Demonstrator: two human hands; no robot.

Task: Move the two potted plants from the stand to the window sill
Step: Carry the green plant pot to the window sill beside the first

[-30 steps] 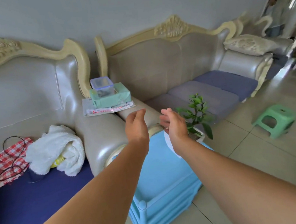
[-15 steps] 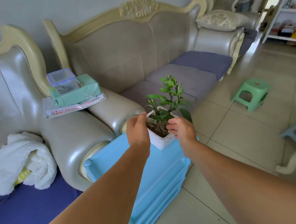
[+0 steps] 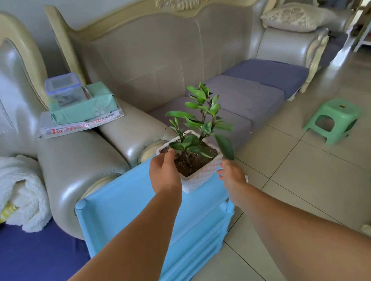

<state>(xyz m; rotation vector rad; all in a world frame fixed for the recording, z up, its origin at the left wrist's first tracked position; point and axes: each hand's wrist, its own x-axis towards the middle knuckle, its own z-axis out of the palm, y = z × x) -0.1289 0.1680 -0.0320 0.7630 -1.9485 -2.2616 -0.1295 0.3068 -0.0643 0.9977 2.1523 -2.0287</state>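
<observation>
Hands are gripping 1 potted plant: the left hand (image 3: 164, 174) is closing on the near-left edge of the white pot (image 3: 197, 175), thumb over the rim by the soil, while the right hand (image 3: 230, 174) is pressing the pot's right side, its fingers partly hidden behind the wall. The plant (image 3: 200, 120) is standing upright, its leaves spreading toward 12 and 2 o'clock from the pot.

The pot is sitting over the far right corner of the blue stand (image 3: 127, 206). Whether it is resting on the top or just clear of it is not plain from this angle; it looks slightly raised, but that is a judgement.

Progress looks early. Only 1 plant is showing, and it is at the stand, not at any sill. No window sill is appearing in view, so the carry is judged still to come. The second plant is not showing anywhere: not on the stand's bare top, which is lying empty toward 9 o'clock of the pot. It could be already moved or simply out of sight; the view does not settle which.

Around the stand, a sofa (image 3: 171, 57) is filling the 12 o'clock side and a green stool (image 3: 331, 120) is standing on the tiles at 3 o'clock, well apart from the hands.
</observation>
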